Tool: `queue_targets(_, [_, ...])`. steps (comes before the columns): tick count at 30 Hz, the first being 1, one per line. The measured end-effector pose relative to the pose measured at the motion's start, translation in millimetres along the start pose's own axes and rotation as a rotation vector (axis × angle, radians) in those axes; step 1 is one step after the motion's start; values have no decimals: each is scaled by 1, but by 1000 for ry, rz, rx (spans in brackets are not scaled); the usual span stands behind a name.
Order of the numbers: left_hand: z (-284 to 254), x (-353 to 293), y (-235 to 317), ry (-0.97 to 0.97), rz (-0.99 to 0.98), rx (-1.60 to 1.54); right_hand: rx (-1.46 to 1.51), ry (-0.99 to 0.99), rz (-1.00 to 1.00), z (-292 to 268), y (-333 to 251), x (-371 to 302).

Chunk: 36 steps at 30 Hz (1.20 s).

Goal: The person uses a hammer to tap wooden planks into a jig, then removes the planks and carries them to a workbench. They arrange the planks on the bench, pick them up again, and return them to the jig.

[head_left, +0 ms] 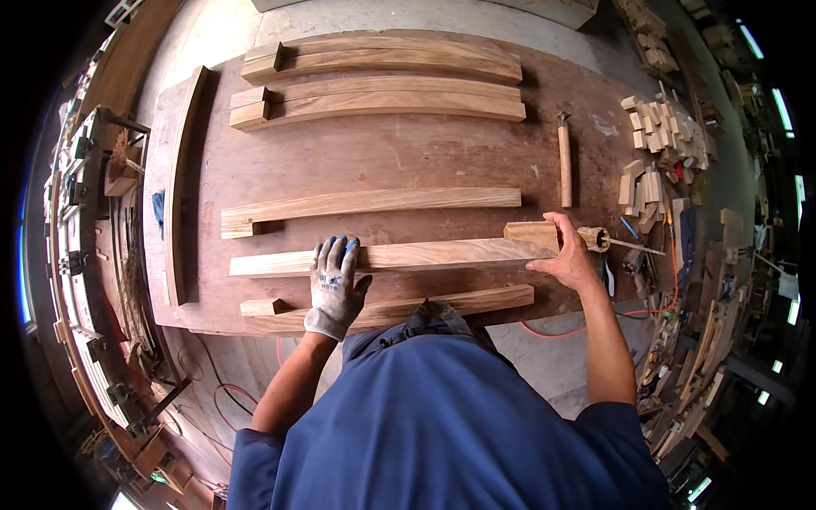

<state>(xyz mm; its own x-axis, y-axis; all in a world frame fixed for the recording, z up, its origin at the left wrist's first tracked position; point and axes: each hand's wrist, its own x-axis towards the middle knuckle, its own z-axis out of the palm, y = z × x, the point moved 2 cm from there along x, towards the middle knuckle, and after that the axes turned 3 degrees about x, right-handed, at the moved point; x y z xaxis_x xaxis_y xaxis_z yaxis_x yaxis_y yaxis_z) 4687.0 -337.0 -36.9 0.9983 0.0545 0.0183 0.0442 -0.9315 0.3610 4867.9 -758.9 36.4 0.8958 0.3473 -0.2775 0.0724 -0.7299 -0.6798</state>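
Note:
A pale wooden beam [433, 253] lies crosswise on the brown worktable [374, 157], close in front of me. My left hand [334, 285], in a grey-white glove with blue on the fingertips, lies over its left part, the fingers reaching across to the far edge. At the beam's right end my bare right hand [574, 259] grips across it, thumb on the near side and fingers on the far side. A short raised wood block [529, 231] shows at that end; whether it is joined to the beam I cannot tell. Another beam [489, 299] lies nearer, partly under my left wrist.
Beyond lies a slightly curved beam [374, 204], with further beams [382, 98] at the far side. One beam [183, 187] runs lengthwise along the left edge. A hammer [564, 161] and piled wood blocks [663, 127] are at the right. An orange hose [552, 332] crosses the floor.

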Motion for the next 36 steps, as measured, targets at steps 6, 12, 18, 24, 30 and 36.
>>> queue_targets(6, [0,17,6,-44,39,68,-12,10,27,-11,-18,0])
queue_targets(12, [6,31,1,-194,1,60,114,10,-13,-19,-26,2])
queue_targets(18, [-57,75,39,175,106,-91,616,203,11,-35,-11,13])
queue_targets(24, [-149,125,78,544,51,-464,663,-58,-42,19,-73,41])
queue_targets(30, [-197,129,83,80,-10,-1699,124,-250,-445,62,-124,32])
queue_targets(36, [-98,63,16,-72,-383,-2098,-178,-13,-201,55,-105,13])
